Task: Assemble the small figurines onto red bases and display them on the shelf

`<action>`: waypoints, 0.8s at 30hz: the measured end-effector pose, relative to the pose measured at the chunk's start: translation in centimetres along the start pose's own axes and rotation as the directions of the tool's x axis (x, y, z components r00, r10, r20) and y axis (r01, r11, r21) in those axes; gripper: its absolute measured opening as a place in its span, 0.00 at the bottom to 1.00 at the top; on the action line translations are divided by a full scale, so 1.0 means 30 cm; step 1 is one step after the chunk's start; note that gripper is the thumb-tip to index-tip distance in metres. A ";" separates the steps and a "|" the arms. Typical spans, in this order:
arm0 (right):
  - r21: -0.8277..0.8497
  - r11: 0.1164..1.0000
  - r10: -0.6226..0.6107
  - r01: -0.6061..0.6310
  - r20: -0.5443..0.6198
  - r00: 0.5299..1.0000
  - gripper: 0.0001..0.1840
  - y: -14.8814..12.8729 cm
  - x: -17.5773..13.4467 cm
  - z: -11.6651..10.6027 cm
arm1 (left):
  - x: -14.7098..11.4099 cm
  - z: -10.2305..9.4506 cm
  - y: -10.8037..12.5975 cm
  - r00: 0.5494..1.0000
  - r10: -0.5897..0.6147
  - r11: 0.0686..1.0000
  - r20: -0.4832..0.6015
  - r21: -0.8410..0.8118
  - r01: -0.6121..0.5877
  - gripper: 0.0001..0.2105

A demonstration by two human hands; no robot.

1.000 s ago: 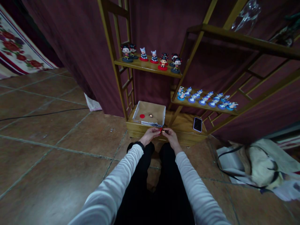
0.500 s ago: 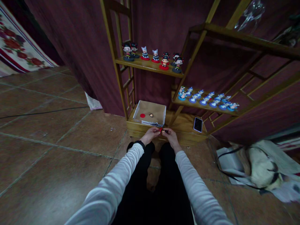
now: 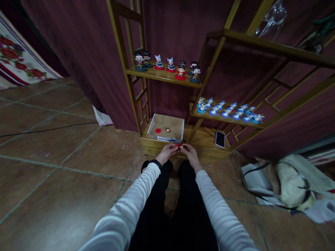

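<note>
In front of the low shelf, my left hand (image 3: 168, 152) pinches a small red round base (image 3: 179, 146). My right hand (image 3: 191, 154) grips a small black-haired figurine (image 3: 182, 147), its head end toward the right fingers. Base and figurine meet between my fingertips; whether they are joined is too small to tell. Just beyond my hands stands an open cardboard box (image 3: 178, 120). Inside it lie a loose red disc (image 3: 158, 130) and another dark-haired figurine piece (image 3: 168, 130).
An upper shelf (image 3: 164, 77) bears several black-haired and grey-haired figurines on round bases. Blue-and-white figurines (image 3: 226, 112) stand in rows on the middle shelf. A phone (image 3: 220, 139) lies right of the box. Bags (image 3: 289, 184) rest on the floor at right.
The camera view has shifted slightly. My hands stay together, and the red base is turned a little more upright against the figurine.
</note>
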State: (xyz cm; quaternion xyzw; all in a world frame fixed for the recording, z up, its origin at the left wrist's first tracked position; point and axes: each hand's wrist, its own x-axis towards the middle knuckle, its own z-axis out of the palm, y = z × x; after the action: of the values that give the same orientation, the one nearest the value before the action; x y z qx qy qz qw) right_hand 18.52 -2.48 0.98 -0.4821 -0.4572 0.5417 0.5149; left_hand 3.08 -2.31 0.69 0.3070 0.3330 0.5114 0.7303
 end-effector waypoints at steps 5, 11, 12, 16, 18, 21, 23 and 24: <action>0.015 1.000 -0.004 0.004 0.004 1.000 0.20 0.003 0.001 0.000 | 0.001 0.001 0.000 1.000 -0.005 1.000 0.009 0.010 0.005 0.09; -0.067 0.996 -0.060 0.060 -0.006 0.998 0.20 0.019 0.009 0.006 | 0.004 0.001 0.000 1.000 -0.025 0.999 -0.013 -0.032 0.025 0.09; -0.088 0.994 -0.072 0.071 -0.011 0.997 0.19 0.023 0.011 0.007 | 0.004 0.000 0.000 0.999 -0.033 0.999 -0.023 -0.040 0.032 0.09; -0.188 0.973 -0.137 0.130 -0.024 0.990 0.16 0.036 0.017 0.009 | 0.004 0.003 0.004 0.997 -0.071 0.996 -0.028 -0.063 0.069 0.08; -0.245 0.955 -0.174 0.168 -0.004 0.985 0.15 0.041 0.019 0.010 | 0.005 0.005 0.004 0.996 -0.085 0.995 -0.033 -0.059 0.083 0.09; -0.292 0.934 -0.208 0.206 0.025 0.978 0.16 0.047 0.020 0.015 | 0.009 0.007 0.001 0.993 -0.091 0.995 -0.072 -0.036 0.088 0.09; -0.280 0.935 -0.217 0.217 0.031 0.976 0.18 0.050 0.019 0.021 | 0.013 0.005 -0.002 0.991 -0.085 0.996 -0.107 -0.044 0.081 0.07; -0.268 0.939 -0.217 0.218 0.032 0.976 0.19 0.053 0.019 0.024 | 0.015 0.004 -0.004 0.989 -0.083 0.996 -0.124 -0.054 0.077 0.06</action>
State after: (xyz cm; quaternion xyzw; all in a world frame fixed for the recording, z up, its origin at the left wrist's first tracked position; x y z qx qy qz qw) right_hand 17.61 -1.98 -0.53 -0.4936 -0.5776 0.4148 0.5007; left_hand 3.34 -1.93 0.59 0.2423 0.3777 0.5082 0.7350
